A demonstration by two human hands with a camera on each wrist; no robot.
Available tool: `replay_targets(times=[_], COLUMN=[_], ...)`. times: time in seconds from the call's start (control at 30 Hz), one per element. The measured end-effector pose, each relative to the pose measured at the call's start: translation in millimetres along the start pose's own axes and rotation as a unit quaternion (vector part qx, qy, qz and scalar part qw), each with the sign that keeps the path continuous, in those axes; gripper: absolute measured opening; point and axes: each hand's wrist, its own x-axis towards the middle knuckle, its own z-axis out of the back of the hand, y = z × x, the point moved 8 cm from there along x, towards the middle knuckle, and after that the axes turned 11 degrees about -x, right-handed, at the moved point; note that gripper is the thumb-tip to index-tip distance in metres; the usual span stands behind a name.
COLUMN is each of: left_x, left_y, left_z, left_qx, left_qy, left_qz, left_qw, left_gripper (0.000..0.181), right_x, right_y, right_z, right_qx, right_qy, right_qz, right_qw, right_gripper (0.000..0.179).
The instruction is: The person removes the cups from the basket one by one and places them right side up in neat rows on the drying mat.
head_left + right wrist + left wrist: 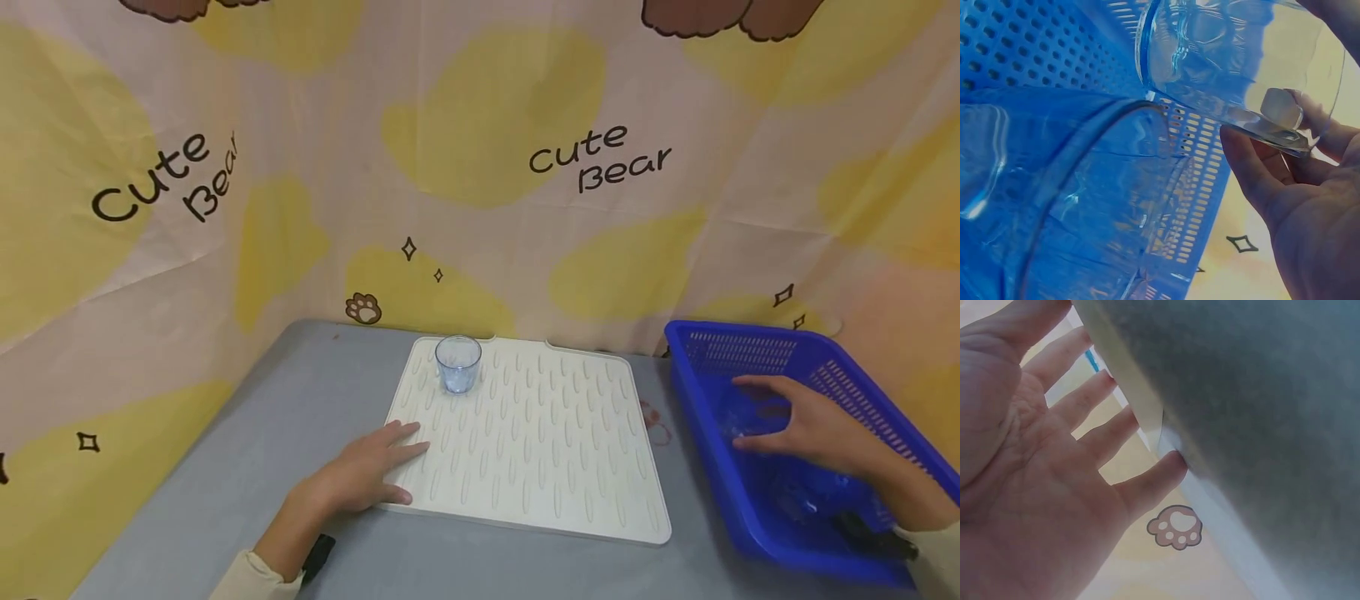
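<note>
My left hand (360, 471) lies with spread fingers over the left edge of a white ribbed mat (540, 450). In the left wrist view its fingertips rest right at an edge. On the mat's far left corner stands a clear, bluish drinking glass (458, 367), upright. My right hand (817, 429) is inside the blue basket (738, 350), thumb and fingers curled around the lower end of a drinking glass (1210, 56), which lies tilted in the right wrist view. Beside it another clear glass (1085, 212) sits in the basket.
The blue basket has tall perforated walls and stands on the grey tabletop (315, 400), right of the mat. More clear glassware (806, 496) lies near its front. Behind the table hangs a printed cloth (480, 275), which also runs along the left side.
</note>
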Motion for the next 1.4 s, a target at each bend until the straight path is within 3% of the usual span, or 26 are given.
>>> replay_targets(times=[0.4, 0.77, 1.03, 1.23, 1.4], left_x=[-2.4, -1.3, 1.7, 0.9, -0.9], left_y=[1.6, 0.7, -0.1, 2.8, 2.4], left_z=[1.4, 2.0, -1.4, -2.7, -1.3], left_qx=[-0.032, -0.031, -0.020, -0.025, -0.019], left_qy=[-0.003, 0.000, 0.004, 0.006, 0.009], left_qz=[0.013, 0.022, 0.012, 0.036, 0.021], left_qw=[0.9994, 0.9993, 0.9997, 0.9990, 0.9996], left_gripper=[0.073, 0.073, 0.072, 0.073, 0.074], right_x=[8.3, 15.7, 19.6, 30.2, 40.0], right_y=[16.2, 29.1, 34.5, 50.0, 66.7], right_z=[23.6, 37.3, 45.2, 37.8, 30.0], right_qx=[-0.034, -0.039, -0.050, -0.046, -0.034], right_qy=[-0.062, -0.067, -0.064, -0.048, -0.041], right_qz=[0.022, 0.014, -0.033, -0.034, -0.025], right_qw=[0.9972, 0.9969, 0.9961, 0.9972, 0.9983], right_gripper=[0.074, 0.078, 0.085, 0.084, 0.086])
